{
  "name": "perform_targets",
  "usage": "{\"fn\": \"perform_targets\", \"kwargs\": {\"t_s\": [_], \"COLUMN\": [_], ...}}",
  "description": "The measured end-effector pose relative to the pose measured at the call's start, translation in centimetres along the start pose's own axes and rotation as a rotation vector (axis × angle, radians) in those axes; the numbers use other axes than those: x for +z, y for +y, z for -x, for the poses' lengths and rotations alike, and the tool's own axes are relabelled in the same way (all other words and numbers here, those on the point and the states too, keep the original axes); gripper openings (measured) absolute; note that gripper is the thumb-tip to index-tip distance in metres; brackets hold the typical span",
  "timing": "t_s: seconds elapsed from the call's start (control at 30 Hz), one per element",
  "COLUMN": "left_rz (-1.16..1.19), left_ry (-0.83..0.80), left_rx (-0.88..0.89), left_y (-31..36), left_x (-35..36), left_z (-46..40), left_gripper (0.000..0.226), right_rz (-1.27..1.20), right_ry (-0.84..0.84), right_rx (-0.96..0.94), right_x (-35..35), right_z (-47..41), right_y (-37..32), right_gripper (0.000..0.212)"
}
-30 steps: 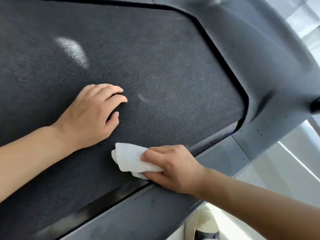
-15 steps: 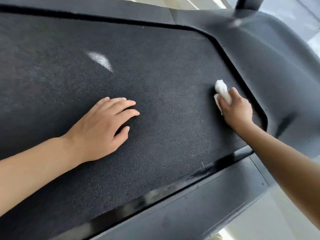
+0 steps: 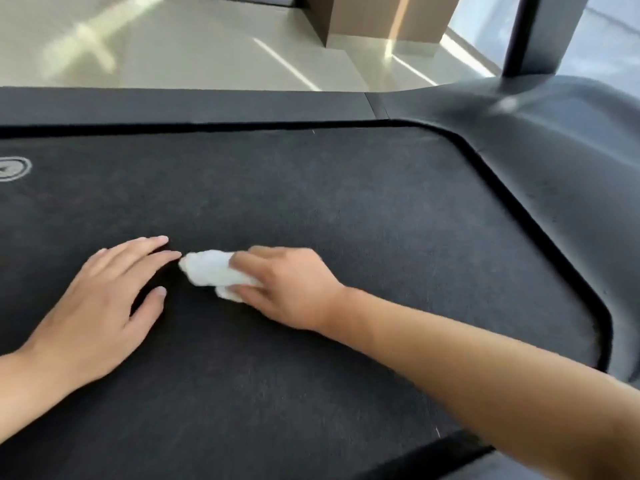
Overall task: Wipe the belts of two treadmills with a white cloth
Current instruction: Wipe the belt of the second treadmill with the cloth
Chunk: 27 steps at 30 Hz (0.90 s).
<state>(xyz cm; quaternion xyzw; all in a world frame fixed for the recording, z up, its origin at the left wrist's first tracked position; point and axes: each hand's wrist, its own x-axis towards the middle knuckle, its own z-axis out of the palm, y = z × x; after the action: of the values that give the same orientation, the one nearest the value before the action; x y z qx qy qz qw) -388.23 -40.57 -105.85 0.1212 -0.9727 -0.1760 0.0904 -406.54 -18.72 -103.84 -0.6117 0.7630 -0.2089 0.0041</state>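
Note:
A dark textured treadmill belt (image 3: 311,188) fills most of the view. My right hand (image 3: 287,285) grips a bunched white cloth (image 3: 211,271) and holds it down on the middle of the belt. My left hand (image 3: 100,306) rests flat on the belt just left of the cloth, fingers spread and straight, its fingertips almost touching the cloth's left end.
The grey motor cover (image 3: 568,174) curves round the belt's right end, with a black upright post (image 3: 519,32) above it. A grey side rail (image 3: 180,105) runs along the far edge. Beyond lies a shiny pale floor (image 3: 166,39) and a brown box (image 3: 367,19).
My right hand has swept the cloth from the belt's right end back left to the middle, next to my left hand. The camera has tilted up, showing the floor.

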Motion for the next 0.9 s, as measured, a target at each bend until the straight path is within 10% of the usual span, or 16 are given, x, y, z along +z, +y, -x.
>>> {"fn": "perform_targets", "kwargs": {"t_s": [0.27,0.63,0.9], "left_rz": [-0.023,-0.056,-0.095], "left_ry": [0.017,0.001,-0.055], "left_rx": [-0.035,-0.040,-0.004], "left_y": [1.1,1.6,0.7], "left_x": [1.1,0.8,-0.1], "left_z": [-0.8,-0.8,-0.4], "left_gripper": [0.056,0.057,0.060], "right_rz": [0.233,0.088,0.135], "right_ry": [0.238,0.097,0.079], "right_rx": [0.831,0.250,0.284], "right_x": [-6.7,0.2,0.3], "right_z": [-1.3,-2.4,-5.7], "right_y": [16.8,2.2,4.1], "right_gripper": [0.034,0.025,0.028]}}
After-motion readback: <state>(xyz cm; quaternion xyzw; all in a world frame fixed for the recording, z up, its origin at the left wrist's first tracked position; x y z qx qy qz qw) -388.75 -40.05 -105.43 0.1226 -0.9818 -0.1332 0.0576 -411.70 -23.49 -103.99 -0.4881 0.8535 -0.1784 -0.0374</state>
